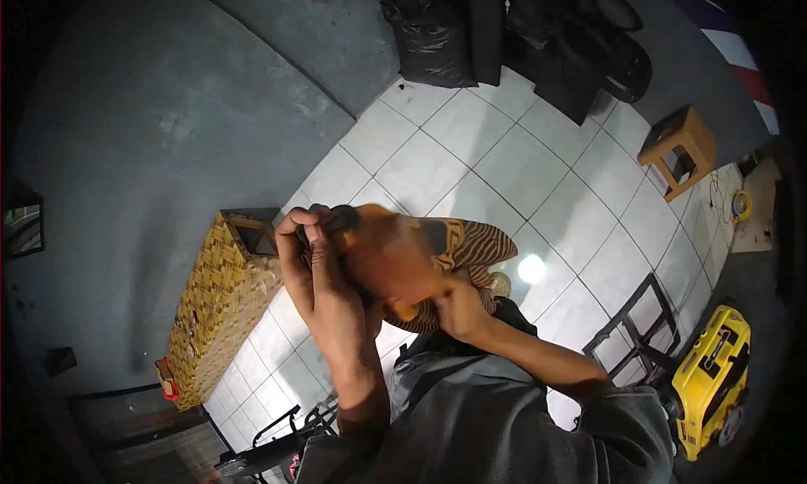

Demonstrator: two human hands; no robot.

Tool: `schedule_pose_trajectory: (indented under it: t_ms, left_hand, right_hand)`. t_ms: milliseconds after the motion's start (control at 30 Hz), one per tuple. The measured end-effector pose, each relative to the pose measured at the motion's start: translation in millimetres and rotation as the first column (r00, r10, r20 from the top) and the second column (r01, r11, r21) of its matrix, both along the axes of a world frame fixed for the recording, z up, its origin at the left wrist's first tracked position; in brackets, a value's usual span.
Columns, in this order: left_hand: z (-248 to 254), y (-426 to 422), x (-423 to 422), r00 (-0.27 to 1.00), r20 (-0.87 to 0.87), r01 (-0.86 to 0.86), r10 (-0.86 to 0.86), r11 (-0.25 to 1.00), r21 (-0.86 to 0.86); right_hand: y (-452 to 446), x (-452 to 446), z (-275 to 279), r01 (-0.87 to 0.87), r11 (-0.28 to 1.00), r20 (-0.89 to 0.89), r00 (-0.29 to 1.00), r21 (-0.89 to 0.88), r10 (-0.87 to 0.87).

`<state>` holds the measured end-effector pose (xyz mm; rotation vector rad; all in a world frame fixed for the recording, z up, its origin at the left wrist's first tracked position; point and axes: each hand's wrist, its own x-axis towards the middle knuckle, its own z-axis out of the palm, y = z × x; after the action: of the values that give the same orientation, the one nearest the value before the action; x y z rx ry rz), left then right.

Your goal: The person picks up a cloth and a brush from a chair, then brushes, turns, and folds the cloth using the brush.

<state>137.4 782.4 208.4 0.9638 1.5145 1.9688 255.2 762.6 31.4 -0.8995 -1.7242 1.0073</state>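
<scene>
A patterned cloth (483, 239), brown and black with stripes and yellow-orange parts, hangs in front of me above my lap. My left hand (324, 274) is raised at its left end, thumb and fingers pinched on a dark, bunched part of it. Against the cloth's lower right side is my right hand (461, 309). Motion smears its fingers, and a reddish-brown blur covers the middle of the cloth, so its grip cannot be made out.
A tall woven bamboo-pattern box (214, 307) stands at left by the grey wall. Black bags (429, 43) lie at the back. A brown stool (685, 152), a black metal frame (635, 324) and a yellow machine (714, 383) are on the right. White tiles (504, 160) cover the floor.
</scene>
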Motion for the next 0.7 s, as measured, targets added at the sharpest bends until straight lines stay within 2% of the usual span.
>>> schedule_pose_trajectory:
  t_ms: [33, 67, 133, 167, 200, 233, 267, 300, 333, 400, 433, 533, 567, 600, 633, 667, 700]
  left_hand:
    - [9, -2, 5, 0.991, 0.124, 0.037, -0.042, 0.999, 0.037]
    - [16, -3, 5, 0.99, 0.142, 0.003, -0.006, 1.0, 0.021]
    - [26, -9, -1, 0.993, 0.086, -0.079, 0.079, 0.997, -0.002]
    - [31, -13, -3, 0.986, 0.086, -0.145, 0.146, 0.989, -0.019]
    - [38, -17, -4, 0.984, 0.083, -0.154, 0.155, 0.988, -0.017]
    - [44, -23, -5, 0.966, 0.135, -0.222, 0.22, 0.975, 0.0]
    - [48, -27, -7, 0.941, 0.188, -0.289, 0.282, 0.957, 0.012]
    - [48, -31, -13, 0.955, 0.144, -0.267, 0.26, 0.963, 0.027]
    - [47, -34, -17, 0.953, 0.144, -0.273, 0.266, 0.962, 0.028]
    - [39, -35, -26, 0.931, 0.172, -0.33, 0.321, 0.944, 0.021]
    - [34, -32, -26, 0.941, 0.183, -0.305, 0.286, 0.949, 0.085]
    - [32, -23, -14, 0.93, 0.116, -0.355, 0.35, 0.935, 0.023]
    - [24, -20, -16, 0.956, 0.149, -0.272, 0.254, 0.956, 0.112]
    - [19, -17, -18, 0.955, 0.148, -0.274, 0.257, 0.956, 0.11]
    - [15, -15, -20, 0.981, -0.073, -0.177, 0.181, 0.983, 0.058]
    - [13, -14, -20, 0.955, -0.285, -0.089, 0.081, 0.996, -0.017]
    - [17, -13, -15, 0.92, -0.391, -0.018, -0.018, 0.996, -0.088]
  right_hand:
    - [-1, -3, -5, -0.203, 0.961, 0.065, 0.979, 0.185, 0.194]
    - [-1, -4, -23, -0.206, 0.961, 0.063, 0.978, 0.187, 0.197]
    - [2, -2, -86, -0.192, 0.981, 0.391, 0.903, -0.001, 0.178]
    - [7, 5, -117, -0.163, 0.979, 0.539, 0.817, -0.124, 0.205]
    - [13, 15, -150, -0.113, 0.965, 0.665, 0.705, -0.237, 0.246]
    - [14, 28, -185, 0.019, 0.931, 0.759, 0.585, -0.364, 0.285]
    - [15, 42, -219, 0.153, 0.875, 0.828, 0.432, -0.459, 0.358]
    - [15, 61, -247, 0.225, 0.836, 0.846, 0.33, -0.501, 0.418]
    - [10, 79, -275, 0.182, 0.847, 0.851, 0.287, -0.499, 0.44]
    - [0, 117, -346, -0.036, 0.938, 0.908, 0.24, -0.345, 0.343]
    - [-5, 130, -375, -0.104, 0.958, 0.928, 0.241, -0.267, 0.285]
    - [25, 104, -214, -0.043, 0.814, 0.736, 0.403, -0.579, 0.544]
    - [33, 99, -168, -0.112, 0.805, 0.727, 0.371, -0.583, 0.578]
    - [39, 92, -109, -0.158, 0.846, 0.768, 0.361, -0.51, 0.53]
    - [42, 86, -50, -0.205, 0.878, 0.803, 0.354, -0.433, 0.479]
    - [44, 84, -4, -0.304, 0.91, 0.812, 0.43, -0.281, 0.395]
    - [46, 81, 31, -0.36, 0.921, 0.812, 0.487, -0.148, 0.321]
